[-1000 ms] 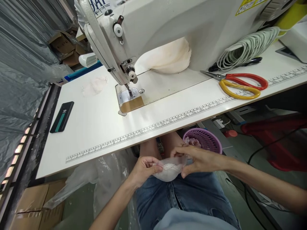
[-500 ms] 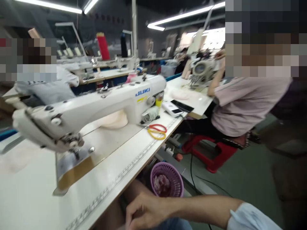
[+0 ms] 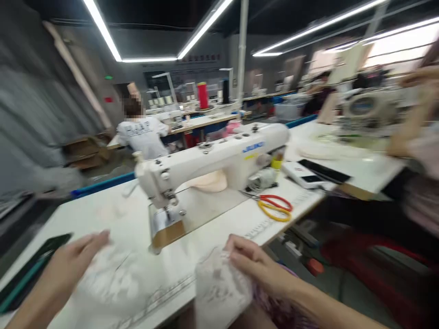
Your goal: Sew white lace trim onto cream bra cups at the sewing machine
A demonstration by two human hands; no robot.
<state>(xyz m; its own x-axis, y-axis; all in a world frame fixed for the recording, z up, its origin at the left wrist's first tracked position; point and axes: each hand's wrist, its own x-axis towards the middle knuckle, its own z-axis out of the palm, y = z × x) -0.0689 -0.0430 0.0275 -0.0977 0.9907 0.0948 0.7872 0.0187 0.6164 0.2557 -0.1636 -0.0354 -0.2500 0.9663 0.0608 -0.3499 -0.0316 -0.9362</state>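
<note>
In the head view, my right hand (image 3: 254, 262) pinches a white lace fabric piece (image 3: 221, 288), which hangs down at the table's front edge. My left hand (image 3: 77, 256) is above the left part of the table, its blurred fingers stretched to the right. Beneath and beside those fingers lies another white lace piece (image 3: 116, 278), smeared by motion; no grip on it shows. Between and beyond my hands stands a white sewing machine (image 3: 219, 160), with its needle area (image 3: 168, 214) toward the left. Scissors (image 3: 276, 208) with red and yellow handles lie at the machine's right.
A white box (image 3: 302, 175) and a dark flat object (image 3: 324, 171) lie right of the machine. Dark green items (image 3: 30, 269) are at the left edge. A co-worker's arm (image 3: 408, 114) is at the right; another person (image 3: 142, 132) is farther back. A red stool (image 3: 370, 256) stands below right.
The view has swung left. My left hand has come into view over the table. My right hand, low by the basket before, is now raised at the table edge with lace fabric.
</note>
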